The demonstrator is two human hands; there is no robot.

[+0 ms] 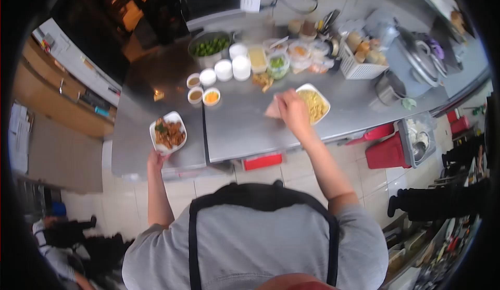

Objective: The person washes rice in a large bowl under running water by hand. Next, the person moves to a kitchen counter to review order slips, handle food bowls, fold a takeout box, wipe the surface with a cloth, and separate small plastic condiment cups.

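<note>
My left hand (158, 158) grips the near edge of a white bowl (173, 116) of browned meat pieces with some green leaf. The bowl is at the left part of the steel counter, slightly tilted. My right hand (292, 111) is closed on a pale folded cloth or paper (272, 108), its kind unclear. That hand is just left of a second white bowl (327, 108), which holds a yellow food like noodles or rice. Small cups of brown sauce (195, 96) and a cup of yellow food (211, 97) stand between the two bowls, farther back.
Along the back of the counter (245, 126) stand a pot (205, 61) of green vegetables, stacked white cups (240, 68), tubs of ingredients and a white basket (367, 71). A steel container (390, 88) is at right. Red bins (385, 152) stand below. Other people are at both sides.
</note>
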